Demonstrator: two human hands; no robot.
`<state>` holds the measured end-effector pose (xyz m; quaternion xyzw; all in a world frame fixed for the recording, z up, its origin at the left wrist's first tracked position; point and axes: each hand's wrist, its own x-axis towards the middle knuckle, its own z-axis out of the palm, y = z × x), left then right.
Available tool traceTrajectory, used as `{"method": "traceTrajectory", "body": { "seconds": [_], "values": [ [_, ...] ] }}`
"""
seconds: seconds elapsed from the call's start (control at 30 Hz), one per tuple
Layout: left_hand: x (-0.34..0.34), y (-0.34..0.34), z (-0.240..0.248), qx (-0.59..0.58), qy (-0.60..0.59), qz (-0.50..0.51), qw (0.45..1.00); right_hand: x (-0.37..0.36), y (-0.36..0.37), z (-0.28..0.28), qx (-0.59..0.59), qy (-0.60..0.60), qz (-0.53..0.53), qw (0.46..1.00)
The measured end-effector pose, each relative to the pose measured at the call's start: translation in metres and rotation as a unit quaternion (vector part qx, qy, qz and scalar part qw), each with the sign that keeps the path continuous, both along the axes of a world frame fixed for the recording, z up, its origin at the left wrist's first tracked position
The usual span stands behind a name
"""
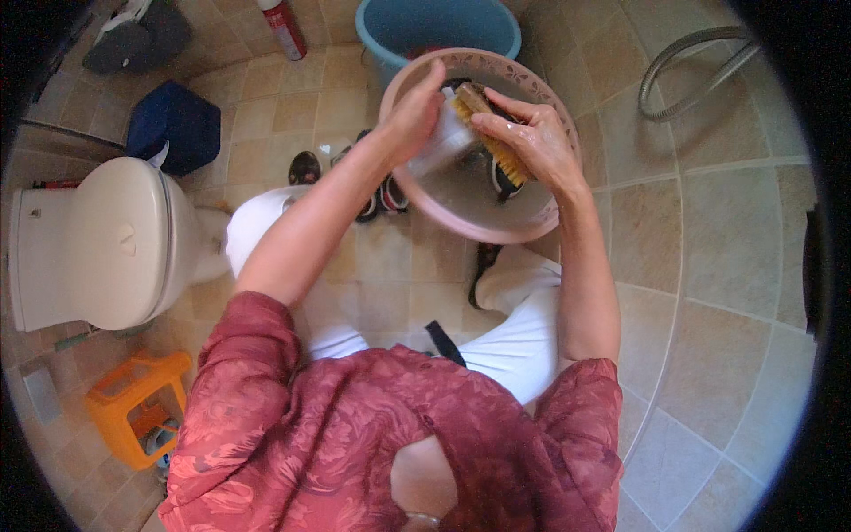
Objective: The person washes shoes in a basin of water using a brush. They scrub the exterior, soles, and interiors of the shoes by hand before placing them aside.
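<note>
Wrapping closed around the yellow-bristled scrub brush (488, 143), the right hand (538, 140) hovers over the pink basin (432, 213) on the far side, perhaps so drips fall in; the left hand (417, 118) sits beside a blurred whitish object (449, 142), its hold impossible to tell.

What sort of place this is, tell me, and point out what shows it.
Most likely a home bathroom: there is a toilet with its lid down, a flexible metal hose like a shower's, and a tiled wall.
</note>
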<state>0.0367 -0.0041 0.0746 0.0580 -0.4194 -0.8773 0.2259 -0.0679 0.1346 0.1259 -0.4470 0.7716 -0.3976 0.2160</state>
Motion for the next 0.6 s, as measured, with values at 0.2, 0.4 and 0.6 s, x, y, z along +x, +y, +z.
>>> {"method": "traceTrajectory", "body": {
  "seconds": [0.2, 0.4, 0.6],
  "values": [
    [-0.001, 0.001, -0.01, 0.053, -0.087, -0.03, 0.994, -0.008, -0.004, -0.033, 0.005, -0.138, -0.037, 0.99],
    [0.023, -0.005, -0.023, 0.125, -0.089, -0.002, 0.988, 0.011, -0.011, -0.051, 0.083, -0.076, -0.027, 0.993],
    [0.037, -0.019, -0.023, -0.097, -0.273, -0.016, 0.957, 0.015, -0.008, -0.031, 0.067, -0.035, -0.053, 0.996]
  ]
}}
